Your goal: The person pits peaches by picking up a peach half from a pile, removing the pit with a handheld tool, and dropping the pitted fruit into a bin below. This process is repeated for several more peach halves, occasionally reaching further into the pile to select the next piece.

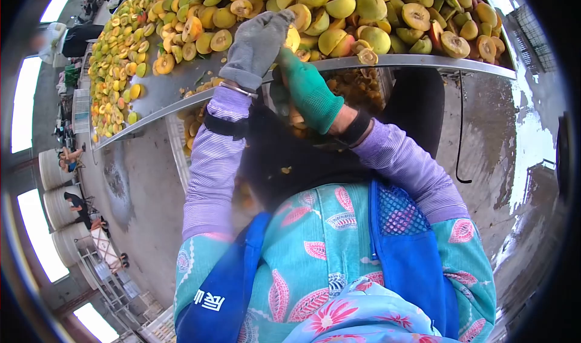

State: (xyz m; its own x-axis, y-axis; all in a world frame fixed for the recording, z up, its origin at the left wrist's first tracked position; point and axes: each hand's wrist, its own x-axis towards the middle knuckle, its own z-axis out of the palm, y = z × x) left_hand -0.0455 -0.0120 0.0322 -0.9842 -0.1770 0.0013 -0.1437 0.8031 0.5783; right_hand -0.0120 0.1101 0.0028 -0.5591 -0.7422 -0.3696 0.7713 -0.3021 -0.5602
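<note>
There is one camera, up on the person's head, and it looks down and a bit forward, past the shirt point(302, 228), which is very close and fills the bottom, to the left hand point(257, 43) and right hand point(311, 92) near the top middle. The table point(163, 95) is a little farther off and goes across the top, with its front edge bent like a bow because the view is so wide and round, with black corners. Far away on the left side, the bright windows point(42, 228) and the room look tipped over sideways.
</note>
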